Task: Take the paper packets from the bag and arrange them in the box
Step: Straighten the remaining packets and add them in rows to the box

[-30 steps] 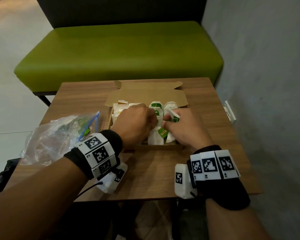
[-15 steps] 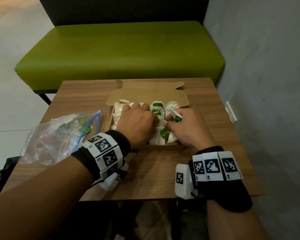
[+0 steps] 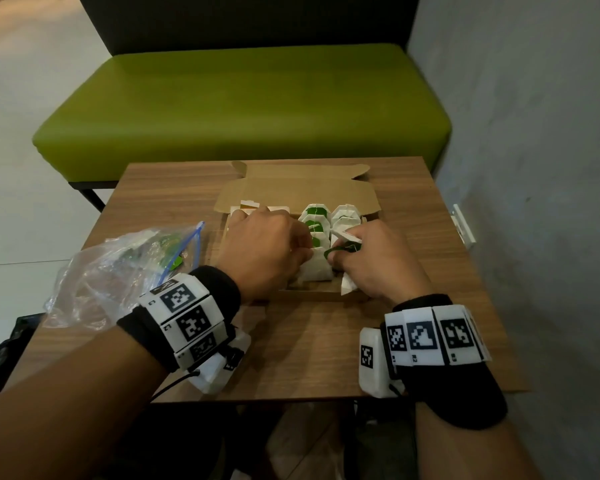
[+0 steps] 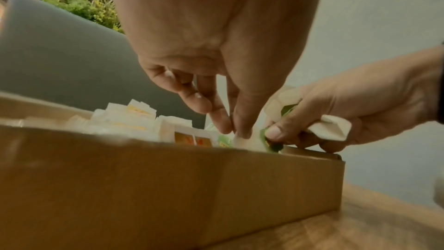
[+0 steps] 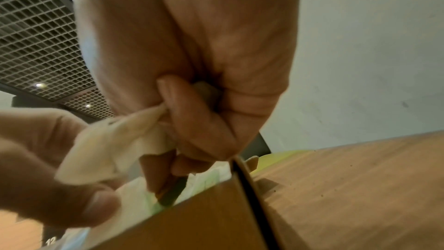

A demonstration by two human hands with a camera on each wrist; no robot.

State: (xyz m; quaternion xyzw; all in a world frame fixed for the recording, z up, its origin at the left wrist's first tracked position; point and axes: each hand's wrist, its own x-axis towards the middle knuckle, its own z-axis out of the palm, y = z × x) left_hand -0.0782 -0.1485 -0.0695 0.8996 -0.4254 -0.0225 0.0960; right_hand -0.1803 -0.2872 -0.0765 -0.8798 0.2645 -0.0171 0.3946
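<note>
An open cardboard box (image 3: 313, 294) sits mid-table, with white paper packets (image 3: 345, 216) standing in rows inside it. My left hand (image 3: 267, 251) is over the box. In the left wrist view its thumb and forefinger (image 4: 234, 130) pinch the top of a white packet (image 4: 242, 141) in the near row. My right hand (image 3: 371, 261) is at the box's near right corner and grips crumpled white packets (image 5: 115, 149) in its curled fingers. Its thumb presses a green tag (image 4: 264, 137). The clear zip bag (image 3: 118, 271) lies left of the box with more packets inside.
The box lid flap (image 3: 291, 188) stands open at the far side. A green bench (image 3: 243, 105) runs behind the table and a grey wall (image 3: 534, 168) closes the right side. Bare wooden tabletop (image 3: 309, 348) lies between the box and the near edge.
Both hands stay in the box's near right part with only small finger movements. The green tag has shifted right, under my right thumb.
</note>
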